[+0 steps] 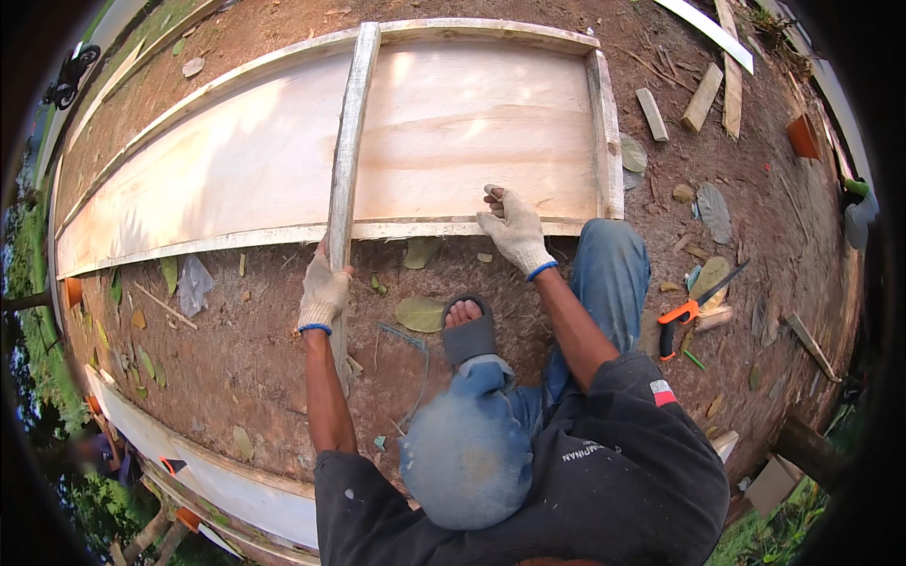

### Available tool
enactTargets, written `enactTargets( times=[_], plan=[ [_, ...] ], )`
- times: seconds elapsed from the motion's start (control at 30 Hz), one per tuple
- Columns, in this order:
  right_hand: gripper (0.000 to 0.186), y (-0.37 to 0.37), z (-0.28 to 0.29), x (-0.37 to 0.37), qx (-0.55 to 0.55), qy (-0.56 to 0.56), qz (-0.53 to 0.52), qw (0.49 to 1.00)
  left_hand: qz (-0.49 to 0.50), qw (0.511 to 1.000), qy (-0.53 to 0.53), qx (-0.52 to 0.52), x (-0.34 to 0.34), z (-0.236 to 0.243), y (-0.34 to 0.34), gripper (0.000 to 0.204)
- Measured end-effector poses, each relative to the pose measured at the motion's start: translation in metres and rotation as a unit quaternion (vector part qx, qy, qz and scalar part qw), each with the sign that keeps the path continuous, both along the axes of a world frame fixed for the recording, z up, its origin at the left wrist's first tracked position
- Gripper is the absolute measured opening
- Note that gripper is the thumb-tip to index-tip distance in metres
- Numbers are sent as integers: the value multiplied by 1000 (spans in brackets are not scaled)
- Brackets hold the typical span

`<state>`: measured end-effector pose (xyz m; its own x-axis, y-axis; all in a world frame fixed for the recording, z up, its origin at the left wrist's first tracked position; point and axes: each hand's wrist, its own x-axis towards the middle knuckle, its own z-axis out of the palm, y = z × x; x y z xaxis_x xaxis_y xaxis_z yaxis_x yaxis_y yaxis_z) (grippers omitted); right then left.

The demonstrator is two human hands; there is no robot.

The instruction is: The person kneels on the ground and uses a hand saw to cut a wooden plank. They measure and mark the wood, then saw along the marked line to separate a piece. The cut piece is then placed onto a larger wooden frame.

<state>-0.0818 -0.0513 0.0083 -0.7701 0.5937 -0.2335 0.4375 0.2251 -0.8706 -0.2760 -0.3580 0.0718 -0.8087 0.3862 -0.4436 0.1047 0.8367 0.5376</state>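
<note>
A long, framed plywood panel [472,151] lies on the ground in front of me, edged with wooden strips. Across it runs a weathered wooden batten [353,132], its near end sticking out past the panel's near edge. My left hand [326,291], in a pale knit glove with bare fingertips, is closed round that near part of the batten. At the near edge strip, right of the batten, is my gloved right hand [514,229]. Its fingers are loosely bent, with the thumb apart, and I see nothing between them.
An orange-and-black hand saw [684,313] lies on the dirt to the right. Wood offcuts [701,98] are scattered at the far right, near an orange pot [803,137]. Another long pale panel [217,462] is at the lower left. A clear plastic bag [194,285] lies among leaves.
</note>
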Motion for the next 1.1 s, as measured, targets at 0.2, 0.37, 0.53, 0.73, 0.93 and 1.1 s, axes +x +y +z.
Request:
enactTargets(
  times=[0.2,0.37,0.53,0.73,0.93,1.1],
  plan=[
    [59,-6,-1,-4,55,-8,-1,998,14,999,-20,21,-11,-19,-17,86],
    [60,-7,-4,-5,79,-15,-4,997,43,999,-25,12,-7,-14,-14,83],
    [60,-7,-7,-7,86,-12,-1,996,24,999,-1,42,-13,-29,-28,84],
    [59,-6,-5,-6,111,-16,7,994,54,997,-34,36,-11,-27,-24,87],
    [60,-6,-8,-6,104,-20,0,994,51,998,-28,3,-10,-21,-19,87],
    [61,-8,-3,-8,99,-18,-1,995,43,999,-7,-25,-8,-19,-16,83]
  ],
)
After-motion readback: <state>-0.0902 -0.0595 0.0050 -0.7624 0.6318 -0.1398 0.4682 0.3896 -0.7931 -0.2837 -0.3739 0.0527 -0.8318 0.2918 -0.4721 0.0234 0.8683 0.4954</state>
